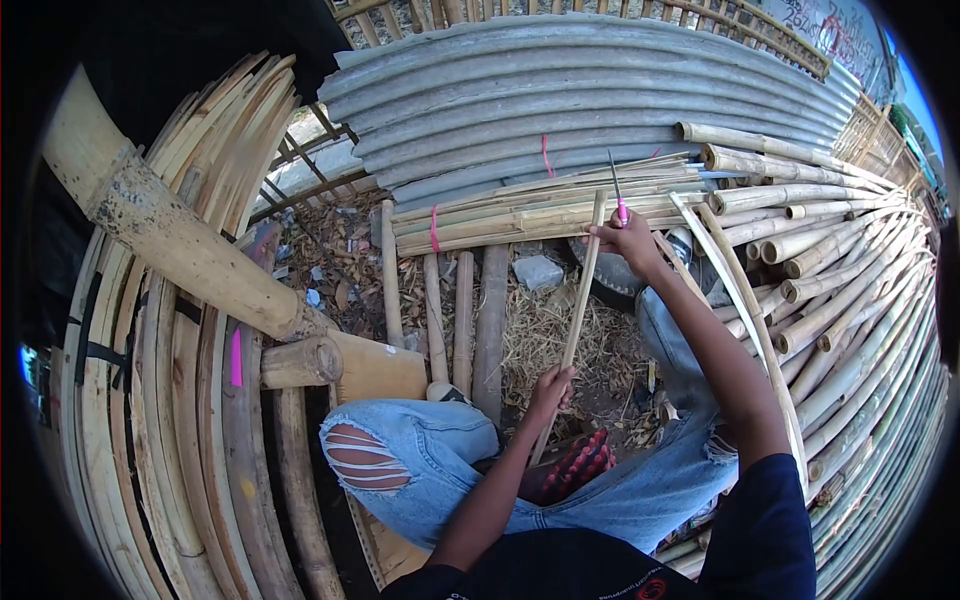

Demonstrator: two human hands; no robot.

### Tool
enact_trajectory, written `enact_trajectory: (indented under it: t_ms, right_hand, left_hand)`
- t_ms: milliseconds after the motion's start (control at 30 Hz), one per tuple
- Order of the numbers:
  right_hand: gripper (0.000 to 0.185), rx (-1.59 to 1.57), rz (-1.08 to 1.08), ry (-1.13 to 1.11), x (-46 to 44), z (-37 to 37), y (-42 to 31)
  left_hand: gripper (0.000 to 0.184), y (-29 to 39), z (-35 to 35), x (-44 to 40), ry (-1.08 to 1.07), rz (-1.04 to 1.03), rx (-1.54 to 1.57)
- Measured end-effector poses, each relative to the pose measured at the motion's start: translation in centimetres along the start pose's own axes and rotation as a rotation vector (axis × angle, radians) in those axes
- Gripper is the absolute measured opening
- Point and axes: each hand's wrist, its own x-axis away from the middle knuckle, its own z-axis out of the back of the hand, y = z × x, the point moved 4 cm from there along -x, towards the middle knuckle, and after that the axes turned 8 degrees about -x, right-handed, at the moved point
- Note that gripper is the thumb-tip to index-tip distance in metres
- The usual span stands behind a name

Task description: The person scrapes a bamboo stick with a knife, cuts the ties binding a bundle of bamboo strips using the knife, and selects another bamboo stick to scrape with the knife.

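Observation:
My left hand (pixel 552 388) is wrapped round the lower part of a split bamboo strip (pixel 580 310), which slants up and away from my lap. Near the strip's upper end, my right hand (pixel 628 240) grips a knife (pixel 622 210) by its pink handle, the thin blade pointing up and away. Fingers of that hand also touch the strip. A red and black patterned cloth (pixel 580 475) lies between my legs, by the strip's lower end.
Bundled bamboo strips (pixel 520 215) lie ahead on bamboo supports (pixel 391 280). Bamboo poles (pixel 800 250) are stacked at right, long slats (pixel 120 400) at left. A thick slanting pole (pixel 180 230) stands near my left side. Corrugated sheets (pixel 560 90) stand behind; shavings (pixel 545 330) cover the ground.

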Motion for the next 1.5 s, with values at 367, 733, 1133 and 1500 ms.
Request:
enact_trajectory:
  t_ms: [367,733,1133,1500]
  right_hand:
    - [0.027,-0.079,0.015,-0.082,2.2,-3.7,-2.2]
    - [0.051,0.975,0.272,-0.086,2.7,-2.8,-5.5]
    - [0.06,1.524,0.446,-0.199,1.1,-3.7,-3.7]
    - [0.058,1.488,0.5,-0.077,-0.2,-2.5,-3.4]
  left_hand:
    - [0.034,10.9,-1.7,-3.8,0.022,-0.218,-0.026]
    - [0.05,12.3,0.9,-5.7,-0.101,0.074,0.111]
    - [0.056,10.9,0.9,-6.6,-0.241,0.222,0.286]
    - [0.057,10.4,0.7,-7.0,-0.427,0.284,0.377]
